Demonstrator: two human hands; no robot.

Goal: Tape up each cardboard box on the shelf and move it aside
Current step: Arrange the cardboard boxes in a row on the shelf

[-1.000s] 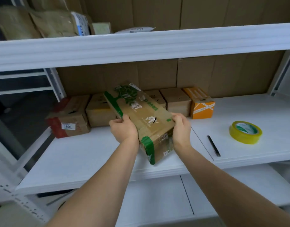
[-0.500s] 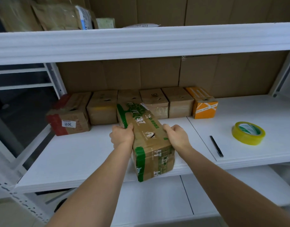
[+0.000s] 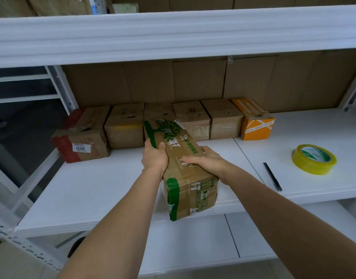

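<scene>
The step in hand looks like settling the long box point(image 3: 181, 168) on the shelf point(image 3: 88, 190) so its top seam faces up for taping. To do it well, keep the box flat and square to the shelf edge, pull its near end fully back onto the board, since it juts over the lip, and free one hand only once the box sits steady.

The left hand point(image 3: 154, 158) grips the box's left top edge, thumb on top, fingers curled down the side; the box lies at its 3 o'clock, touching. The right hand point(image 3: 206, 161) lies palm-down across the top, fingers reaching to 9 o'clock, pressing rather than clasping. The pen-like tool point(image 3: 272, 176) lies at 3 o'clock from that hand, near, and the tape point(image 3: 314, 162) further along, well apart from the box.
</scene>
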